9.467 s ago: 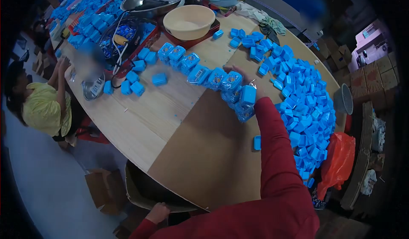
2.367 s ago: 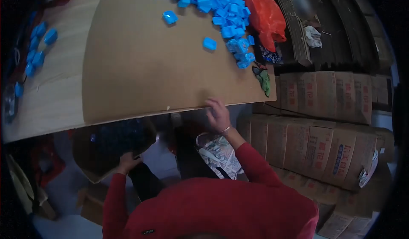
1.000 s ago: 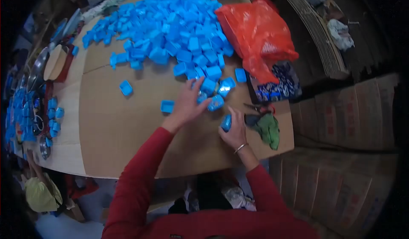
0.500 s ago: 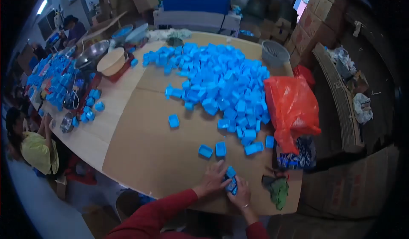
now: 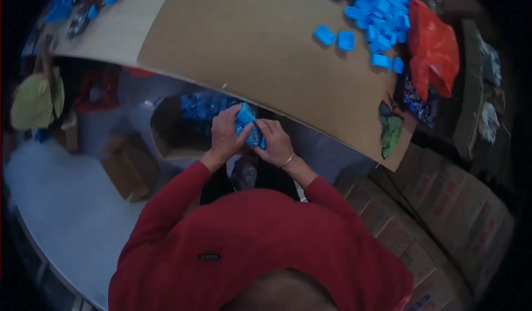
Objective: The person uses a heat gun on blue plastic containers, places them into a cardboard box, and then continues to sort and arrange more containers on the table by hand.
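Between my two hands is a small blue plastic box [image 5: 245, 115] with darker, printed-looking parts; its exact contents are too small to make out. My left hand [image 5: 225, 131] grips its left side, the thumb across the front. Around the right side curl the fingers of my right hand [image 5: 275, 142], a bracelet at that wrist. Both hands are just off the table's near edge, in front of my lap. Behind them, below the table, an open cardboard box [image 5: 162, 131] holds several shiny blue pieces [image 5: 202, 107].
A heap of blue plastic boxes [image 5: 382, 3] lies on the cardboard-covered table [image 5: 249, 45]. To its right are a red plastic bag [image 5: 435, 50] and a green cloth [image 5: 391, 136]. Stacked cartons [image 5: 438, 200] stand at right. A person in a yellow top [image 5: 36, 100] is at left.
My view has tilted down toward my body. Both hands, still holding the blue box, have come back from above the tabletop to beyond its near edge, beside the cardboard box.
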`<state>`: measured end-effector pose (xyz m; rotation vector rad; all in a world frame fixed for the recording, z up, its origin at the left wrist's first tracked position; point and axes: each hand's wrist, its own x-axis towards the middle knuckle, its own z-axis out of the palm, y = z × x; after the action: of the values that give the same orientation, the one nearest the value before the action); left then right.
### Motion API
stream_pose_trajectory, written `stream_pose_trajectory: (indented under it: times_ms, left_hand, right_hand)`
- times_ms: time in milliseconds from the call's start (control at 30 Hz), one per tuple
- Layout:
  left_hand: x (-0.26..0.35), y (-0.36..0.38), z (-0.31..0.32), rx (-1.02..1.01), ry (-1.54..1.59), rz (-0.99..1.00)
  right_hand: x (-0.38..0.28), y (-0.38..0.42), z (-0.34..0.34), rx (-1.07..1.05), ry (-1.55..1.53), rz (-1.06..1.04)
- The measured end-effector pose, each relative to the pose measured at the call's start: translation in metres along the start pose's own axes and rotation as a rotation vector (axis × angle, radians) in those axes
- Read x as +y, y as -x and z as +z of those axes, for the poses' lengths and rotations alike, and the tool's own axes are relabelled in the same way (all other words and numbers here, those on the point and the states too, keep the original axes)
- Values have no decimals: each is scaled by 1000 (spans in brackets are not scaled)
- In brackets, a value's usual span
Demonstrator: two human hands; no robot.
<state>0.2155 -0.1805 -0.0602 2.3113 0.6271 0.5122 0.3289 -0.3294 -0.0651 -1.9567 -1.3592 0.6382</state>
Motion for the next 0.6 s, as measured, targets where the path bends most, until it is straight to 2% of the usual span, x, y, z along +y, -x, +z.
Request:
stream_pose_trajectory:
  times_ms: [100,167,267,300,367,400,467,533,567,600]
  left_hand:
    - [-43,46,-28,47,-96,-123]
    - [-83,77,-28,10,-39,-245]
    - [-143,115,-24,-54,-213,-327]
    - [-155,130,-30,-105,-274,-475]
    - [-193,167,-40,-25,-378,-630]
    - [-212,186,-46,18,-372,-781]
    - [-244,228,-62,151,-322,-1006]
    - [-311,302,-49,216,-502,-1152]
    - [-342,336,-39,213,-283,-1320]
    - [-338,337,-45,183,-3,-1521]
  right_hand:
    - [-10,-18,62,-91,-16,-133]
    - [-10,-27,100,-167,-9,-127]
    - [4,-32,138,-321,72,-34]
    - [13,-31,143,-367,74,22]
    - [42,-30,154,-444,80,295]
    - [64,-27,159,-443,73,413]
    - [115,-5,176,-100,491,173]
    - [201,1,196,-195,279,313]
    - [209,-5,201,-238,227,416]
    - [219,-11,207,-278,181,520]
